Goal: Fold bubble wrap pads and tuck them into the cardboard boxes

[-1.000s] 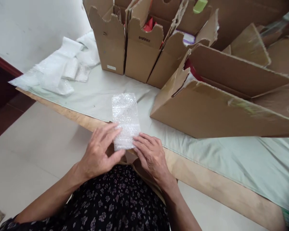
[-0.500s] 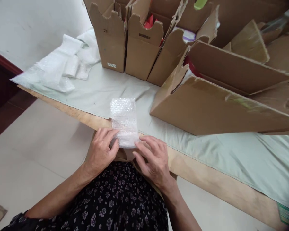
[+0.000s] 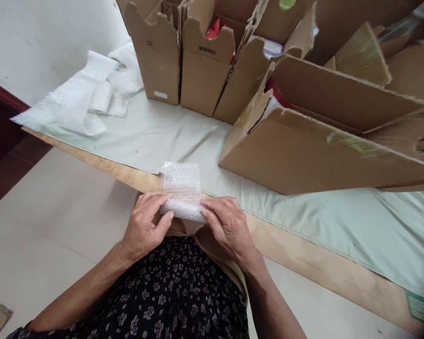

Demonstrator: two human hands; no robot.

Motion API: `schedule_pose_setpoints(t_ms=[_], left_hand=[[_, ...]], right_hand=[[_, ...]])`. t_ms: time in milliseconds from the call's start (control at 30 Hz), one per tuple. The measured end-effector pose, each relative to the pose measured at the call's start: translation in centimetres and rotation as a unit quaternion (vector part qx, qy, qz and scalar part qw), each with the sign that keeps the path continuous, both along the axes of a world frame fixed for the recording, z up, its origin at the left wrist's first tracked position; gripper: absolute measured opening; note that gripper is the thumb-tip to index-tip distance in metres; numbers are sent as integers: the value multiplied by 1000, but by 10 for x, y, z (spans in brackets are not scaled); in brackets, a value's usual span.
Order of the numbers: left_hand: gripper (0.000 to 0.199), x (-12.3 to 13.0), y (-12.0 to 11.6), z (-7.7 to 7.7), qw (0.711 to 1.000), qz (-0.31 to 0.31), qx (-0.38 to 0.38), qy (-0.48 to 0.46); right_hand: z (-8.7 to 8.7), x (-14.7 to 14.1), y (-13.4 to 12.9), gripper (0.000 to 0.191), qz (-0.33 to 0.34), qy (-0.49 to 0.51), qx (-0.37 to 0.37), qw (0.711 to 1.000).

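A strip of clear bubble wrap [image 3: 181,181] lies across the table's front edge, its near end rolled into a thick fold. My left hand [image 3: 149,217] grips the left end of that roll, thumb at the front and fingers on top. At the right end, my right hand [image 3: 226,222] holds the roll between thumb and fingers. The far part of the strip lies flat on the cloth. Whether anything is wrapped inside the roll cannot be made out.
Several open cardboard boxes [image 3: 205,77] stand in a row at the back. A larger cardboard box [image 3: 311,150] sits to the right. More bubble wrap pieces [image 3: 77,101] are heaped at the table's left end. A pale green cloth [image 3: 346,221] covers the wooden tabletop [image 3: 304,259].
The strip's near end has been turned over into a roll, and its flat part is shorter. My right hand has closed on the right end of the roll.
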State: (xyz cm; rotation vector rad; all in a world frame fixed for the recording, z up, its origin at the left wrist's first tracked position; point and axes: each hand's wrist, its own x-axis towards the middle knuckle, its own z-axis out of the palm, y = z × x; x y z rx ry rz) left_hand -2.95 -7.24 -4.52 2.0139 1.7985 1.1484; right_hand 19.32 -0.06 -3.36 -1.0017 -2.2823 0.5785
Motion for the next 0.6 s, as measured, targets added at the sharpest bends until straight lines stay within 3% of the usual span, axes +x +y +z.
schedule_pose_setpoints(t_ms=[133, 233, 333, 500, 600], left_hand=[[28, 4, 10, -4, 998, 62, -2, 23], [24, 3, 14, -6, 996, 79, 12, 46], [30, 0, 13, -7, 994, 96, 9, 44], [49, -6, 10, -3, 997, 71, -7, -35], [50, -8, 10, -3, 998, 50, -1, -32]], right_hand=[[-3, -2, -4, 30, -75, -1, 57, 996], [-7, -7, -7, 37, -21, -35, 88, 995], [-11, -14, -6, 43, 50, -76, 67, 994], [-10, -21, -1, 47, 55, -20, 29, 998], [-5, -24, 2, 43, 79, -35, 2, 996]])
